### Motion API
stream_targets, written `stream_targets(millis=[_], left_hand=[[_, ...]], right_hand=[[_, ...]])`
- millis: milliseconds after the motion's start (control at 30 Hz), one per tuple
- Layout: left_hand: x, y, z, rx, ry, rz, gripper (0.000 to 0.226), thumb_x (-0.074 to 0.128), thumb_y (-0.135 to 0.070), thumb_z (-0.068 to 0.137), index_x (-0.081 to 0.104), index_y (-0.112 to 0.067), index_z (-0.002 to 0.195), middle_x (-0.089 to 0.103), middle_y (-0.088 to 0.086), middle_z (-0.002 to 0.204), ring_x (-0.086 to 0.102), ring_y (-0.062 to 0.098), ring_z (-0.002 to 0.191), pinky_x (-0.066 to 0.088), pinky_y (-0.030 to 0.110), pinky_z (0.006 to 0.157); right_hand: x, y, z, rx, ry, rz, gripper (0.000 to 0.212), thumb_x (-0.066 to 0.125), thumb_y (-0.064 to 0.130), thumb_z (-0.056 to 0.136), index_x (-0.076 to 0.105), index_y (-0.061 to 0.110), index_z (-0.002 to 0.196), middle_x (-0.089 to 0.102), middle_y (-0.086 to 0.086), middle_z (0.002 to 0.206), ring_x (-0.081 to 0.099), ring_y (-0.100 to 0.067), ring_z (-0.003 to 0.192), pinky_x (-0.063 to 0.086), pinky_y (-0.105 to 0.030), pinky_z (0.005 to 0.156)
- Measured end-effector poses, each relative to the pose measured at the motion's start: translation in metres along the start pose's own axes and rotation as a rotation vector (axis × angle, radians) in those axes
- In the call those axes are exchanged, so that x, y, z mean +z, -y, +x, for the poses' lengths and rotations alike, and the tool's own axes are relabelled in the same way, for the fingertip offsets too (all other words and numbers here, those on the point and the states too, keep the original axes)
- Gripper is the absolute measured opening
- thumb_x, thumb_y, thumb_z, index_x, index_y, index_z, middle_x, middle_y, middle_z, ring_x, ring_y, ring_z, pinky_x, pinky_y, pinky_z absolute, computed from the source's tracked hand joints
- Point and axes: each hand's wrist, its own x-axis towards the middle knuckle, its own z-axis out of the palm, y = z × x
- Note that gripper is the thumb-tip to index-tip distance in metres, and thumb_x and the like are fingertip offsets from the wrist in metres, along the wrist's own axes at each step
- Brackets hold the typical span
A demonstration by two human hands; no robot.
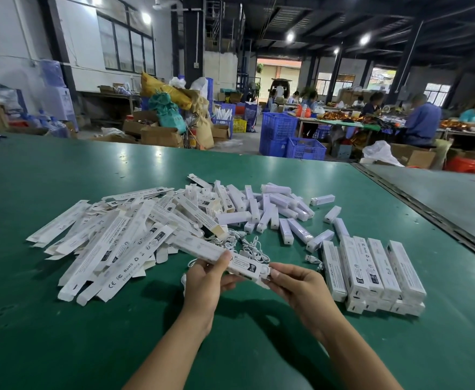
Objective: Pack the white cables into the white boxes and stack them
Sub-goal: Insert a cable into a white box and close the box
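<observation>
A long white box (pixel 202 250) is held level above the green table (pixel 62 175). My left hand (pixel 206 280) grips its middle, thumb on top. My right hand (pixel 295 280) pinches the box's right end, where the flap is. Just behind the box lie loose white cables (pixel 251 246), and one USB plug (pixel 310 258) rests to the right. A heap of flat, unfilled white boxes (pixel 112 237) covers the table on the left. Packed boxes (pixel 376 271) are stacked in two layers on the right.
Several small white lamp units (pixel 270 209) are scattered behind the cables. A seam and metal strip (pixel 427 215) separate this table from the neighbouring one on the right. Blue crates (pixel 292 139), cartons and seated workers are far behind.
</observation>
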Motion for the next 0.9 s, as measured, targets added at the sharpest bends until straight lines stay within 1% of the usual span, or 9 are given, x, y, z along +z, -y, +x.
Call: stream_targets(millis=[133, 200, 300, 400, 467, 533, 633, 800, 900], left_hand=[[-0.001, -0.001, 0.0, -0.01, 0.01, -0.009, 0.019, 0.062, -0.025, 0.097, 0.063, -0.014, 0.113, 0.078, 0.004, 0.097, 0.076, 0.026, 0.081, 0.054, 0.022, 0.056], [-0.001, -0.001, 0.0, -0.013, 0.01, -0.003, 0.019, 0.062, -0.026, 0.097, 0.063, -0.014, 0.112, 0.078, 0.003, 0.096, 0.076, 0.026, 0.082, 0.054, 0.022, 0.056], [0.0, 0.0, 0.0, -0.008, 0.009, -0.008, 0.019, 0.062, -0.025, 0.097, 0.063, -0.015, 0.113, 0.078, 0.002, 0.096, 0.076, 0.025, 0.081, 0.054, 0.021, 0.056], [0.001, 0.0, 0.0, -0.002, -0.025, -0.028, 0.017, 0.062, -0.023, 0.098, 0.063, -0.013, 0.111, 0.078, 0.002, 0.096, 0.076, 0.026, 0.08, 0.054, 0.021, 0.055], [0.002, 0.001, 0.0, -0.009, -0.045, -0.049, 0.015, 0.062, -0.022, 0.098, 0.063, -0.014, 0.11, 0.079, 0.002, 0.096, 0.077, 0.026, 0.078, 0.054, 0.021, 0.055], [0.002, 0.001, 0.0, -0.02, -0.044, -0.062, 0.013, 0.062, -0.022, 0.098, 0.062, -0.016, 0.11, 0.078, 0.002, 0.097, 0.077, 0.027, 0.08, 0.054, 0.022, 0.056], [0.003, 0.0, 0.0, -0.029, -0.04, -0.084, 0.013, 0.061, -0.023, 0.098, 0.062, -0.017, 0.11, 0.078, 0.001, 0.098, 0.076, 0.027, 0.081, 0.054, 0.023, 0.057], [0.001, -0.001, 0.0, -0.04, -0.064, -0.107, 0.017, 0.063, -0.023, 0.097, 0.064, -0.014, 0.111, 0.078, 0.003, 0.095, 0.076, 0.023, 0.075, 0.054, 0.023, 0.056], [0.001, -0.001, -0.001, -0.044, -0.048, -0.1, 0.018, 0.063, -0.022, 0.097, 0.063, -0.013, 0.112, 0.078, 0.003, 0.095, 0.076, 0.023, 0.075, 0.054, 0.022, 0.055]], right_hand=[[0.003, 0.0, -0.003, -0.076, 0.004, -0.081, 0.012, 0.076, 0.005, 0.072, 0.078, 0.006, 0.083, 0.074, -0.021, 0.095, 0.068, -0.024, 0.085, 0.058, -0.025, 0.079], [0.005, -0.001, -0.003, -0.077, 0.007, -0.05, 0.024, 0.075, 0.012, 0.068, 0.076, 0.003, 0.09, 0.074, -0.022, 0.097, 0.072, -0.024, 0.084, 0.059, -0.023, 0.075], [0.007, -0.003, -0.004, -0.083, 0.004, -0.007, 0.035, 0.071, 0.013, 0.071, 0.069, -0.003, 0.102, 0.074, -0.022, 0.098, 0.074, -0.024, 0.084, 0.058, -0.021, 0.07], [0.011, -0.004, -0.005, -0.12, -0.01, -0.037, 0.029, 0.072, 0.013, 0.074, 0.072, 0.001, 0.1, 0.075, -0.018, 0.097, 0.073, -0.022, 0.086, 0.058, -0.021, 0.073], [0.014, -0.007, -0.004, -0.186, -0.061, -0.14, 0.016, 0.073, 0.008, 0.08, 0.074, 0.007, 0.096, 0.076, -0.012, 0.094, 0.071, -0.02, 0.086, 0.058, -0.023, 0.078], [0.015, -0.008, -0.003, -0.268, -0.101, -0.271, 0.012, 0.071, 0.005, 0.084, 0.075, 0.011, 0.094, 0.077, -0.007, 0.09, 0.071, -0.018, 0.086, 0.057, -0.025, 0.082], [0.014, -0.007, -0.004, -0.305, -0.101, -0.279, 0.012, 0.07, 0.004, 0.085, 0.075, 0.011, 0.094, 0.077, -0.006, 0.089, 0.072, -0.015, 0.084, 0.057, -0.023, 0.078], [0.015, -0.006, -0.007, -0.239, -0.049, -0.258, 0.013, 0.064, 0.001, 0.09, 0.072, 0.008, 0.098, 0.077, -0.009, 0.085, 0.073, -0.016, 0.076, 0.055, -0.018, 0.065], [0.015, -0.007, -0.008, -0.202, -0.045, -0.259, 0.013, 0.066, 0.0, 0.088, 0.071, 0.008, 0.098, 0.076, -0.01, 0.083, 0.072, -0.015, 0.074, 0.054, -0.018, 0.065]])
